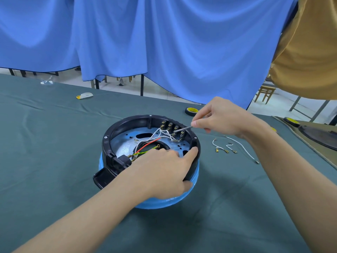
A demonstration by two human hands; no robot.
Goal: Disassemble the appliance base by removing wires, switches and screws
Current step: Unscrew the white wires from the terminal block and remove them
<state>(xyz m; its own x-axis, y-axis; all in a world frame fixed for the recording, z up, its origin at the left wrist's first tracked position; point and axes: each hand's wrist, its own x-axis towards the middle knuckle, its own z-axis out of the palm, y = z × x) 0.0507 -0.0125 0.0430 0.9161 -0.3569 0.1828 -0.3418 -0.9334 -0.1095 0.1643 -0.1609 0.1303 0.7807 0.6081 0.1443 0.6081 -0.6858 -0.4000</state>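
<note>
The round appliance base (116,132), a black ring over a blue body, lies upside down on the green table cloth. Inside it, white, red and yellow-green wires (151,141) run to a row of switches (171,127) on the far wall. My left hand (164,168) grips the near right rim, thumb outside and fingers inside. My right hand (224,117) pinches a thin metal tool (182,129), and the tool's tip sits at the switch row.
Loose white wires with brass terminals (231,147) lie on the cloth right of the base. A roll of black tape (191,111) stands behind it. Another dark base (319,136) sits at the right edge. A paper scrap (84,95) lies far left.
</note>
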